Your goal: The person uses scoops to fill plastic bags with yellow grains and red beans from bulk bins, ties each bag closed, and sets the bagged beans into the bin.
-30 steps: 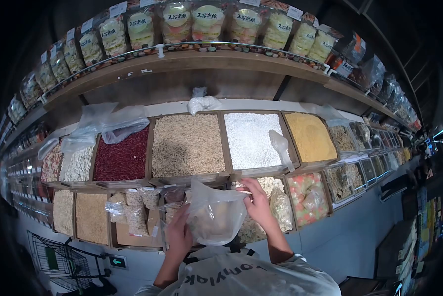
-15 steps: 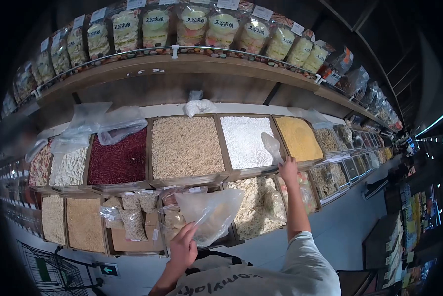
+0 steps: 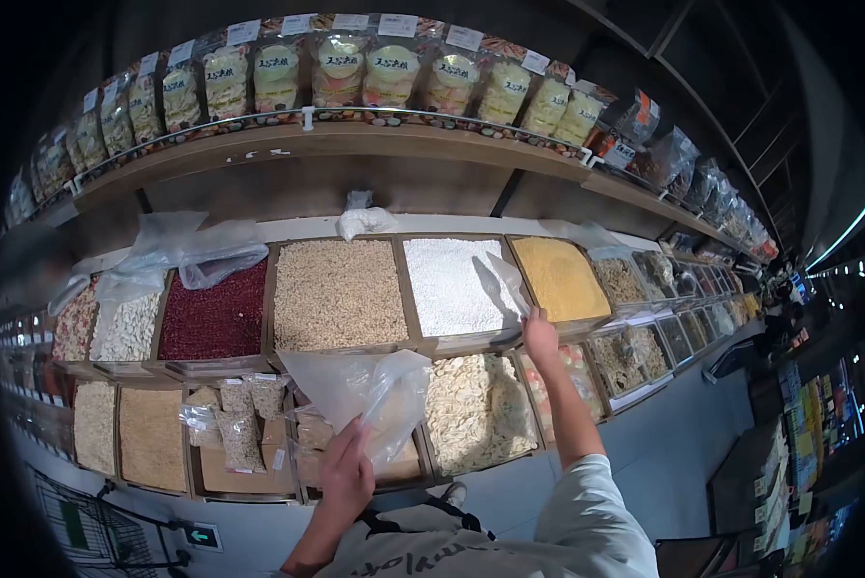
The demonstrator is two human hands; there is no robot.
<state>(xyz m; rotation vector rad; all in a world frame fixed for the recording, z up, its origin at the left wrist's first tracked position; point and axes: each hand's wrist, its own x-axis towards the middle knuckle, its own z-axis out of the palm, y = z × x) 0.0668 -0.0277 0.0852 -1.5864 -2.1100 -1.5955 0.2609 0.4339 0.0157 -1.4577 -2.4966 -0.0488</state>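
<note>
My left hand (image 3: 347,470) pinches a translucent plastic bag (image 3: 355,390), which hangs over the lower bins and looks empty. Closed round the handle of a clear scoop (image 3: 508,277), my right hand (image 3: 540,335) is at the front edge between two upper bins. The scoop's blade is tilted up over the right side of the bin of white grains (image 3: 452,281), and its shadow falls on them. Just right of it lies a bin of yellow grain (image 3: 560,277). Below my right forearm are pale dried slices (image 3: 481,409).
Left of the white grains are bins of beige grain (image 3: 341,294) and dark red beans (image 3: 213,320). Packaged bags (image 3: 339,72) line the shelf above. Small sealed packs (image 3: 240,424) lie in a lower bin. A shopping cart (image 3: 95,525) stands at lower left.
The scoop has been lifted and tilted, and its shadow now stands apart on the white grains. My left hand has raised the bag slightly and spread it wider. The view has shifted.
</note>
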